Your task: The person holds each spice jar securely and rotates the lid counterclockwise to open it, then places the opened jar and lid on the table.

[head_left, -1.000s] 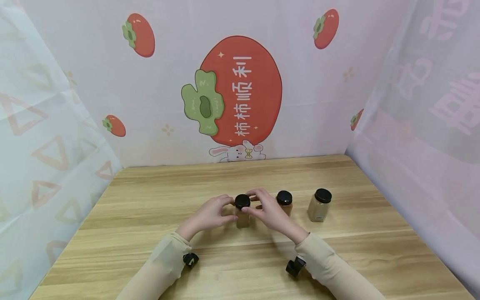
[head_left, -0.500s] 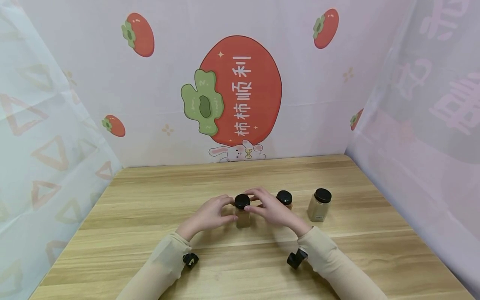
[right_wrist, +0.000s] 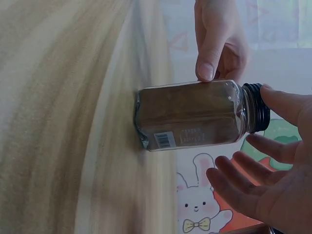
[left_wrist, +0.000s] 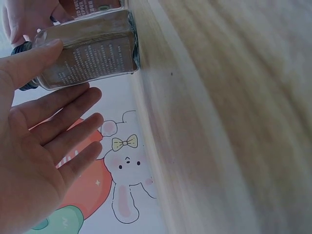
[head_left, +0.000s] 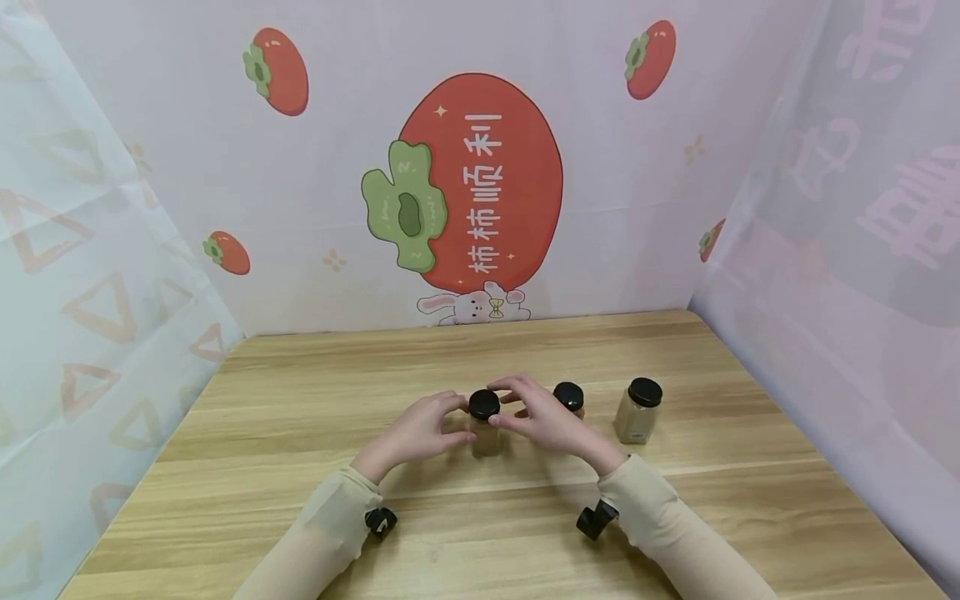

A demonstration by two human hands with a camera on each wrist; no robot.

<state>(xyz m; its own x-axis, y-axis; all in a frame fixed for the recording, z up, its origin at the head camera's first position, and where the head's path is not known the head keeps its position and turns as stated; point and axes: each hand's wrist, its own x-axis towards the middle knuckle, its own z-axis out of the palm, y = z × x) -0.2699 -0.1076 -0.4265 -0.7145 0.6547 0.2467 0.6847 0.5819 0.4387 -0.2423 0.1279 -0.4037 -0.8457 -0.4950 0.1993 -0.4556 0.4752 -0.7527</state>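
Note:
A square clear spice jar [head_left: 485, 442] of brown powder stands upright on the table between both hands. My left hand [head_left: 422, 427] steadies its body, thumb on the near side and index finger behind; the other fingers spread loosely in the left wrist view. At the black screw lid [right_wrist: 258, 108], my right hand [right_wrist: 282, 141] has its thumb against one side and index fingertip at the opposite side, other fingers fanned out. The lid sits on the jar's neck. Printed text covers one face of the jar [left_wrist: 92, 53], and a barcode sticker [right_wrist: 165, 140] shows on another.
Just behind the right hand stands a second black-lidded jar [head_left: 569, 397], reddish and partly hidden. Farther right is a third jar [head_left: 637, 417] with pale tan powder. The wooden table [head_left: 300, 375] meets a printed cloth backdrop [head_left: 337, 167] at its back edge.
My right hand and forearm have turned slightly, the thumb shifting a little rightward along the lid. The left hand and jar stay in place.

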